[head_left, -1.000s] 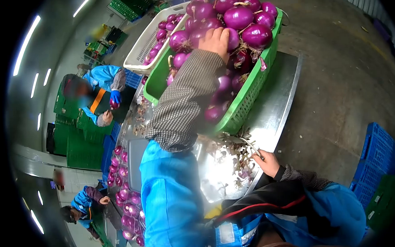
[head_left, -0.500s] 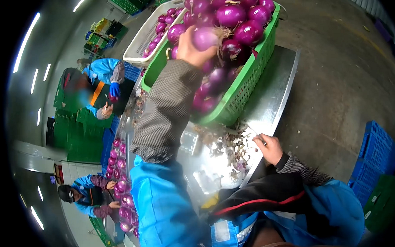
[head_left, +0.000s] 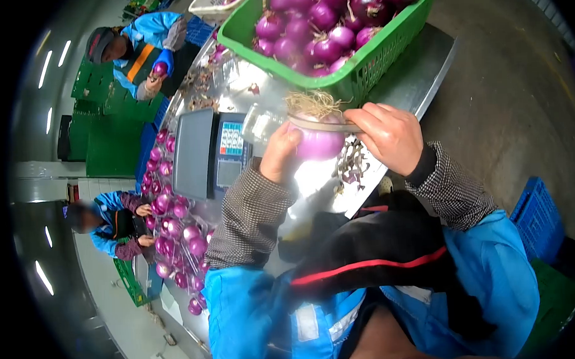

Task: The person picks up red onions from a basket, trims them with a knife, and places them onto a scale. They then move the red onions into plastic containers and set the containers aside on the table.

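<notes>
In the head view, you are holding a purple onion (head_left: 318, 143) in front of your chest, above the near edge of the steel table (head_left: 417, 80). Your left hand (head_left: 279, 153) is cupping the onion from its left side, with the fingers wrapped closely around it. Your right hand (head_left: 390, 135) is closing in a fist around the handle of a thin blade (head_left: 323, 124). The handle itself is hidden inside the hand. The blade is lying flat across the top of the onion, just below its tuft of dry roots (head_left: 313, 104), which is pointing up and away from you.

Just beyond the onion, a green crate (head_left: 366, 75) is sitting on the table, heaped with more purple onions (head_left: 323, 26). To the left of your left hand, a weighing scale (head_left: 226, 150) with a keypad is lying on the table. Loose skins (head_left: 350, 168) are lying under your right hand.

Further left, many peeled onions (head_left: 168, 215) are lying along a trough. Two other people in blue jackets are working there, one at the top (head_left: 146, 39) and one lower down (head_left: 115, 223). A blue crate (head_left: 537, 218) is standing on the floor to your right.
</notes>
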`<move>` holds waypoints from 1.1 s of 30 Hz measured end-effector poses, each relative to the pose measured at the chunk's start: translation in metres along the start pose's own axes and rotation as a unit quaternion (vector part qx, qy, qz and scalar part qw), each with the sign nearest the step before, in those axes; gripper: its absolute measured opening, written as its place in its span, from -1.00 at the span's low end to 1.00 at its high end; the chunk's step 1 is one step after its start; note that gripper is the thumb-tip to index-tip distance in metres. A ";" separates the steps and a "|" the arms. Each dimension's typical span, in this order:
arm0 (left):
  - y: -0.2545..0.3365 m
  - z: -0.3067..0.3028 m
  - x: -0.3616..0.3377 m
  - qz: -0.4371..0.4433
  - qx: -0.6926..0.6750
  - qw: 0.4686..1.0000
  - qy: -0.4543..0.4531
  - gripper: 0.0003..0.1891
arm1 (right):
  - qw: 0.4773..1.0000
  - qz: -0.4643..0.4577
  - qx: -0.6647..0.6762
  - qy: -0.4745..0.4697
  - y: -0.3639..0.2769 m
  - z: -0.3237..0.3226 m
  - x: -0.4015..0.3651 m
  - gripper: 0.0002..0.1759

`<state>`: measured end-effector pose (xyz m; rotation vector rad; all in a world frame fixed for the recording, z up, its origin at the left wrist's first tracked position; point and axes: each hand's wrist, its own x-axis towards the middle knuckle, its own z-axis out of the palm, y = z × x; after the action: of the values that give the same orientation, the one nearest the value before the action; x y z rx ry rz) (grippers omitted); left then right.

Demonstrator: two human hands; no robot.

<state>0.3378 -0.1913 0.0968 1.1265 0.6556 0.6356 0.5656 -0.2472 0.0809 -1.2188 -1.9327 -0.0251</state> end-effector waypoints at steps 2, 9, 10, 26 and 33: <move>-0.011 -0.003 -0.015 -0.007 0.001 1.000 0.015 -0.17 | 0.999 -0.024 -0.012 -0.024 -0.005 0.006 -0.001 -0.74; -0.024 -0.015 -0.056 -0.014 0.000 1.000 0.016 -0.17 | 0.998 0.055 0.008 -0.027 0.039 0.058 -0.052 -0.69; -0.022 -0.017 -0.059 0.015 0.052 0.999 0.007 -0.15 | 0.985 0.151 0.004 -0.087 0.045 0.051 -0.056 -0.72; -0.070 0.011 -0.042 0.107 0.159 0.977 0.089 0.03 | 0.559 0.463 0.670 -0.156 -0.017 0.070 -0.071 -0.46; -0.064 0.008 -0.048 0.062 0.133 0.977 0.154 -0.14 | 0.991 0.084 0.083 -0.056 -0.028 0.037 -0.055 -0.64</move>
<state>0.3210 -0.2511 0.0458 1.3384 0.9633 0.8575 0.5312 -0.2869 0.0313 -1.2885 -1.8806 0.2919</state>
